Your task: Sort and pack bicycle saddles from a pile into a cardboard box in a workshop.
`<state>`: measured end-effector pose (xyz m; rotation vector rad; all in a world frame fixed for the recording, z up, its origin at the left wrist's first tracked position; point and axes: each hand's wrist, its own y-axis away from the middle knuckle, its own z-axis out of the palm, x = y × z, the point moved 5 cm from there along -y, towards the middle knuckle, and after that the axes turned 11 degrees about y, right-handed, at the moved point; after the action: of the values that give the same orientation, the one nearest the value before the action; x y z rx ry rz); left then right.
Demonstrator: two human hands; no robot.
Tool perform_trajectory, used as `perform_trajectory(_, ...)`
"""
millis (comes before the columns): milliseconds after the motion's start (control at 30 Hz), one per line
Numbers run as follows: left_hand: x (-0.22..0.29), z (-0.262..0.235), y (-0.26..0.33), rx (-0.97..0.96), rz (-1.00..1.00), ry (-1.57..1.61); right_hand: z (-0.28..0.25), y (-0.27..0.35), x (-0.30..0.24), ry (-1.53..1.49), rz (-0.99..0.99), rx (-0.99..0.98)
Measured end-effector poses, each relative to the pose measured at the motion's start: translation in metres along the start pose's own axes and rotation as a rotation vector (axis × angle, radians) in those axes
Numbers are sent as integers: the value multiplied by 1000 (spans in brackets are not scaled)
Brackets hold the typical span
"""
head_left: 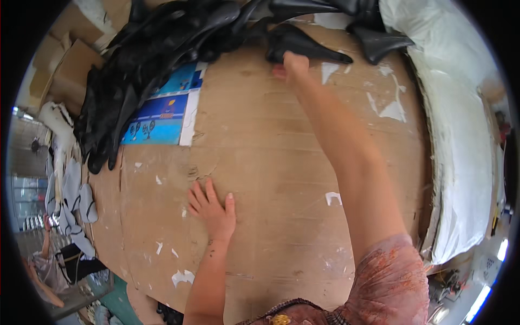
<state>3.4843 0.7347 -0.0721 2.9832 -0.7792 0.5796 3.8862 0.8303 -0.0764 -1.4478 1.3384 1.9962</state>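
My left hand (213, 213) lies flat on the brown cardboard table cover (281, 179), fingers spread and nothing in it. Stretched far forward, my right hand (294, 66) is closed on the near edge of a black bicycle saddle (303, 44). That saddle lies on its side at the far edge of the cardboard, its narrow nose pointing right. The fingertips of my right hand are partly hidden and slightly blurred. A large heap of black saddles (162, 49) covers the far left, and a few more saddles (379, 43) lie at the far right.
A blue printed sheet (162, 116) sticks out from under the heap. Along the right edge runs a long white plastic-wrapped bundle (460, 141). White and grey pieces (73, 200) stand beyond the left edge. At the lower left another person (49, 271) is partly visible.
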Motion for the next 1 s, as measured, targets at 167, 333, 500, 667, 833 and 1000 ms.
perform_trajectory(167,-12,-2,-1,60,45,-60,-123,97,30,-35,-107,11)
perform_trajectory(333,-12,-11,1,70,42,-108,-300,170,-7,714,-632,541)
perform_trajectory(500,5,9,3,46,56,-15,-396,48,-79,1276,-582,749)
perform_trajectory(667,11,3,6,20,19,-29,-202,42,-138,1719,-1030,504)
perform_trajectory(833,-3,2,3,39,0,-32,-29,195,-78,1337,-1779,-220)
perform_trajectory(1000,-7,-17,4,74,-21,-89,-174,174,-183,517,-1227,516)
